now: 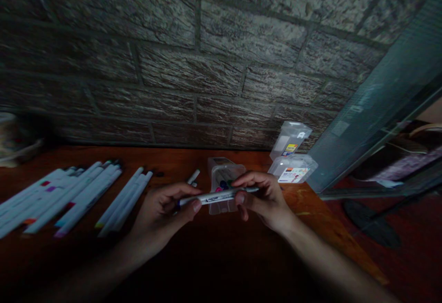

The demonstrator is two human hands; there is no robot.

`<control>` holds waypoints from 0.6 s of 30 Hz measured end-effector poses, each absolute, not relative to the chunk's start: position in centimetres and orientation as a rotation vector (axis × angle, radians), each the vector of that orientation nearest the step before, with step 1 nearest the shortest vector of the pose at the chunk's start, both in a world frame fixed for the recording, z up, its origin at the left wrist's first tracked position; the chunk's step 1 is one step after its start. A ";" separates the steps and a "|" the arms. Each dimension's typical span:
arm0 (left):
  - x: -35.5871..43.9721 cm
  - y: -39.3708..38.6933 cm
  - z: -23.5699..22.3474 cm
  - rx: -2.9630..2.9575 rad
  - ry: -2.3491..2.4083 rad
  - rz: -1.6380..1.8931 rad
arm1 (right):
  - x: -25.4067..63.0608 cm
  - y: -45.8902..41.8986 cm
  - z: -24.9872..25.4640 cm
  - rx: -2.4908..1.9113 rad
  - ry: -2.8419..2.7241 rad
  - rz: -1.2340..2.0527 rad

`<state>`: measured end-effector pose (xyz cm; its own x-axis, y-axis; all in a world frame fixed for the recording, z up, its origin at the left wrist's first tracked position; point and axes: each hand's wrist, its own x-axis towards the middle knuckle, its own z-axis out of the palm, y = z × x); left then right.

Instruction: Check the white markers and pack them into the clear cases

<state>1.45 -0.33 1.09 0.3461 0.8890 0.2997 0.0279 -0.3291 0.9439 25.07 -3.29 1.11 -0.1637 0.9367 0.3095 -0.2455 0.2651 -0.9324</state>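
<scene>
While the white marker (pixel 217 196) is held almost level between the two hands, its left end is pinched by the left hand (pixel 162 213) and its right part by the right hand (pixel 271 199). Both hands are narrowed around it, thumbs on the near side, and printed lettering is shown along the bare barrel between them. A dark blue or purple tip is seen beside the left fingers.

Behind and below the marker, a clear open case (pixel 218 209) is set on the wooden table (pixel 311 206), partly covered by the marker and the right hand. Colored ends of pens (pixel 223 185) can be seen inside it. Just beyond the left fingers, a short light-colored piece (pixel 194 177) is left partly visible, too hidden to be identified.

Farther left, a small group of white markers (pixel 126 199) is laid slantwise, and next to it a larger spread of markers (pixel 78 197), blurred, with red, orange and purple marks. At the right rear, two clear containers (pixel 293 170) with labels are placed close together. The table is backed by a rough stone-block wall (pixel 221 72), and at the far left a pale pot-like object (pixel 8 139) is cut off by the edge.
</scene>
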 end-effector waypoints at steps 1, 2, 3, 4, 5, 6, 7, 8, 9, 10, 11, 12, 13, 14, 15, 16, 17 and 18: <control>1.4 -0.3 1.1 1.643 0.835 1.115 | 25.1 -3.2 1.1 -0.730 -1.303 1.231; 1.4 -0.3 1.0 1.633 0.838 1.100 | 25.1 -3.2 1.1 -0.732 -1.295 1.239; 1.3 -0.3 0.9 1.621 0.842 1.087 | 25.1 -3.2 1.1 -0.733 -1.287 1.249; 1.2 -0.3 0.8 1.607 0.847 1.071 | 25.1 -3.2 1.1 -0.733 -1.279 1.258; 1.1 -0.2 0.6 1.592 0.852 1.051 | 25.1 -3.2 1.1 -0.731 -1.271 1.266; 1.0 -0.2 0.4 1.580 0.850 1.031 | 25.0 -3.2 1.1 -0.723 -1.267 1.273; 0.9 -0.2 0.2 1.569 0.845 1.016 | 25.0 -3.2 1.1 -0.714 -1.266 1.279; 0.8 -0.1 -0.1 1.558 0.838 1.004 | 25.0 -3.2 1.1 -0.707 -1.265 1.283; 0.7 -0.1 -0.4 1.549 0.830 0.996 | 25.0 -3.2 1.1 -0.702 -1.266 1.285; 0.6 0.0 -0.7 1.543 0.826 0.988 | 25.0 -3.2 1.1 -0.698 -1.268 1.285; 0.5 0.0 -0.9 1.539 0.825 0.983 | 25.0 -3.2 1.2 -0.695 -1.270 1.284; 0.5 0.0 -1.1 1.539 0.827 0.981 | 25.0 -3.2 1.2 -0.691 -1.272 1.282; 0.5 0.0 -1.1 1.541 0.832 0.978 | 25.0 -3.2 1.2 -0.687 -1.277 1.279; 0.5 0.0 -1.1 1.547 0.840 0.976 | 25.0 -3.2 1.2 -0.681 -1.282 1.276; 0.6 0.0 -0.9 1.556 0.848 0.979 | 25.0 -3.2 1.3 -0.677 -1.288 1.272; 0.7 0.0 -0.6 1.564 0.853 0.986 | 25.0 -3.3 1.3 -0.676 -1.293 1.264; 0.9 -0.1 -0.3 1.575 0.848 0.997 | 25.1 -3.3 1.3 -0.679 -1.299 1.257; 1.0 -0.1 0.0 1.587 0.831 1.017 | 25.1 -3.3 1.2 -0.682 -1.305 1.249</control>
